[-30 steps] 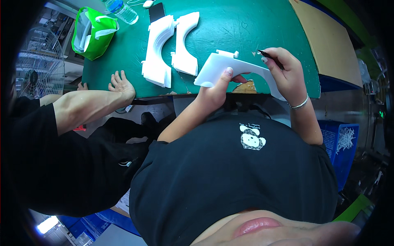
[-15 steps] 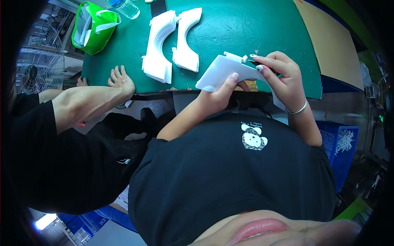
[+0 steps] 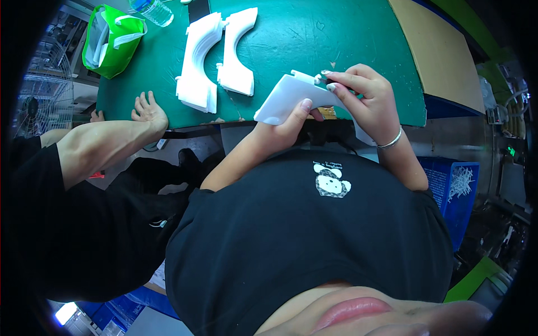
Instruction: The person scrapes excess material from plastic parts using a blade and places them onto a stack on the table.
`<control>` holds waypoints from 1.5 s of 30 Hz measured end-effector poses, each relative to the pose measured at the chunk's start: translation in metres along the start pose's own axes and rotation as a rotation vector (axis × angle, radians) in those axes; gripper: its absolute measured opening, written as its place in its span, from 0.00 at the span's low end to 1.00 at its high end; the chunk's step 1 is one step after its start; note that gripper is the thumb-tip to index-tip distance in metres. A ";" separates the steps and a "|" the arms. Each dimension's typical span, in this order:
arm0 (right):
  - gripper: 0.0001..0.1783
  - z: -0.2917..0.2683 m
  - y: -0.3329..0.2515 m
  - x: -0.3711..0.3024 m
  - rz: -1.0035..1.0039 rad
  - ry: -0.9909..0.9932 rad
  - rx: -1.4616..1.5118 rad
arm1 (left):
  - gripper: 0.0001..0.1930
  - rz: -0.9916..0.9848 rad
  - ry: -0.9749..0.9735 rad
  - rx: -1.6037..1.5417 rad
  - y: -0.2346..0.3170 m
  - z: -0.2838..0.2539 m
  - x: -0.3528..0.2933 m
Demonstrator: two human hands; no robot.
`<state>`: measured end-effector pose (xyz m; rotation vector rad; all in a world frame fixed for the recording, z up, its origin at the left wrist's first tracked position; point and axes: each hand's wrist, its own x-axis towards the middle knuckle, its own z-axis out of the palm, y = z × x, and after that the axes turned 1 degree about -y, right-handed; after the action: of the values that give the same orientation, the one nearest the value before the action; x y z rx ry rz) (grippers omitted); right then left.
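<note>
My left hand (image 3: pixel 286 123) grips a white curved plastic part (image 3: pixel 284 96) by its broad end, thumb on top. The part is tilted above the table's front edge, its arc curving round beneath my right hand (image 3: pixel 367 101). Pinched in my right fingers is a thin dark tool (image 3: pixel 323 83), mostly hidden, so I cannot tell its exact kind. Its tip is at a small knob on the part's upper edge. Left of my hands, two stacks of similar white parts lie on the green table: a thicker stack (image 3: pixel 197 64) and a thinner stack (image 3: pixel 236 67).
A co-worker's hand (image 3: pixel 149 113) rests on the table's near edge at left. Beyond it stand a green bag (image 3: pixel 120 53) and a clear bottle (image 3: pixel 156 12). Cardboard (image 3: pixel 434 53) covers the right side. A blue crate (image 3: pixel 457 218) with white scraps sits at lower right.
The whole view has shifted slightly, moving everything a little leftward in the picture. The dark tool's tip has come closer to the knob. Both hands keep their hold.
</note>
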<state>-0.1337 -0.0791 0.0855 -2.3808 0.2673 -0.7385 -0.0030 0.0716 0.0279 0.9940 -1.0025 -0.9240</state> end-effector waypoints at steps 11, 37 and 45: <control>0.10 -0.015 0.020 -0.002 0.144 0.009 0.258 | 0.16 0.050 -0.103 0.209 0.008 -0.002 -0.002; 0.10 -0.012 0.022 -0.007 0.116 -0.091 0.408 | 0.12 0.144 -0.111 0.290 0.003 -0.009 0.001; 0.10 -0.018 0.014 -0.006 0.119 -0.222 0.531 | 0.11 0.103 -0.068 0.127 -0.001 -0.011 -0.001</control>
<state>-0.1490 -0.0969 0.0861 -1.8995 0.0998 -0.4180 0.0067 0.0747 0.0248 1.0122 -1.1706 -0.8219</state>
